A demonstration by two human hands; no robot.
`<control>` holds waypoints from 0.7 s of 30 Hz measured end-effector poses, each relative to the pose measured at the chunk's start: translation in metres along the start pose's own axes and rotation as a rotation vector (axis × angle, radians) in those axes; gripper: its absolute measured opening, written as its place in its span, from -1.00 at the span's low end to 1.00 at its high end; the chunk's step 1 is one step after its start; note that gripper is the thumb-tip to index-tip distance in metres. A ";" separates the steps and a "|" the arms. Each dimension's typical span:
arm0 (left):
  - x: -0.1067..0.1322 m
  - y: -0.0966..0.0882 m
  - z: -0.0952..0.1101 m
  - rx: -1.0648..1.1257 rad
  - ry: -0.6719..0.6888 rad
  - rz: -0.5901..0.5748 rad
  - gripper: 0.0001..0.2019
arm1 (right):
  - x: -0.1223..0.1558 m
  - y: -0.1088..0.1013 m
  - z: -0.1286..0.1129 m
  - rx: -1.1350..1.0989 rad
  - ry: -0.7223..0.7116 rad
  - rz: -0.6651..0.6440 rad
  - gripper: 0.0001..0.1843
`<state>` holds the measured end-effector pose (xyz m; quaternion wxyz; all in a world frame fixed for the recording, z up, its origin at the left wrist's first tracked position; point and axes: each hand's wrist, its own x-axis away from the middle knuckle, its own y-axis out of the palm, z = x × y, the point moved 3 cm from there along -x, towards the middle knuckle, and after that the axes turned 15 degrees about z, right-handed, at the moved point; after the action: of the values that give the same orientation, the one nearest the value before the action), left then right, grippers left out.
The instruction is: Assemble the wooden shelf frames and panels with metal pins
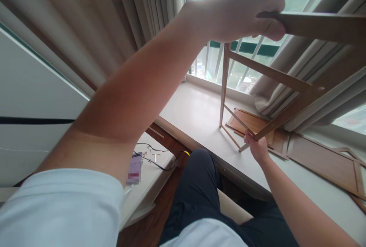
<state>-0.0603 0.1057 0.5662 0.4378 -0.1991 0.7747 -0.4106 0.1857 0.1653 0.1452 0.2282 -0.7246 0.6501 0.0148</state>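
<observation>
Wooden frame (274, 83) stands tilted on the surface (197, 113), long axis rising rightward: left hand (243, 7) grips its top rail, right hand (257, 148) pinches the lower bar.

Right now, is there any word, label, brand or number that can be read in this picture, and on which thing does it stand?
None can be read.
The flat purple item on the white shelf may carry print, but it is blurred out.
The wooden frame, held by the left hand and right hand, shows bare wood, with no marks visible.
The wooden panels on the window ledge show no lettering either.
</observation>
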 end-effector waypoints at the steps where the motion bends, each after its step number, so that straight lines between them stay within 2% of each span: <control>1: -0.004 -0.001 -0.005 0.006 -0.008 -0.015 -0.05 | -0.006 0.003 -0.001 0.019 0.029 -0.017 -0.41; 4: -0.015 0.000 -0.018 0.002 -0.075 -0.050 -0.01 | -0.022 0.010 0.005 0.153 0.069 -0.071 -0.44; 6: -0.019 0.001 -0.025 -0.016 -0.154 -0.075 0.01 | -0.028 0.012 0.020 0.206 0.055 -0.082 -0.38; 9: -0.025 0.006 -0.034 -0.051 -0.257 -0.086 0.04 | -0.026 0.009 0.061 0.231 -0.009 -0.098 -0.13; 10: -0.027 0.008 -0.036 -0.067 -0.272 -0.084 0.06 | -0.022 0.005 0.079 0.273 -0.024 -0.112 -0.10; 12: -0.033 0.013 -0.039 -0.090 -0.289 -0.087 0.08 | -0.011 -0.005 0.117 0.416 0.013 -0.118 -0.13; 14: -0.039 0.020 -0.041 -0.097 -0.303 -0.108 0.07 | 0.002 -0.015 0.151 0.523 0.116 -0.143 -0.18; 16: -0.044 0.025 -0.040 -0.111 -0.315 -0.111 0.03 | 0.014 -0.020 0.170 0.541 0.172 -0.153 -0.25; 18: -0.047 0.026 -0.036 -0.140 -0.322 -0.094 0.00 | 0.022 -0.019 0.167 0.481 0.161 -0.137 -0.31; 19: -0.048 0.026 -0.034 -0.153 -0.320 -0.087 -0.01 | 0.023 -0.015 0.157 0.427 0.132 -0.115 -0.33; 21: -0.047 0.024 -0.027 -0.180 -0.306 -0.082 -0.08 | 0.018 -0.008 0.119 0.298 0.041 -0.014 -0.35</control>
<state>-0.0565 0.1637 0.5786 0.5137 -0.3289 0.7240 -0.3220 0.2291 0.1902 0.0351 0.3200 -0.6875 0.6444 -0.0982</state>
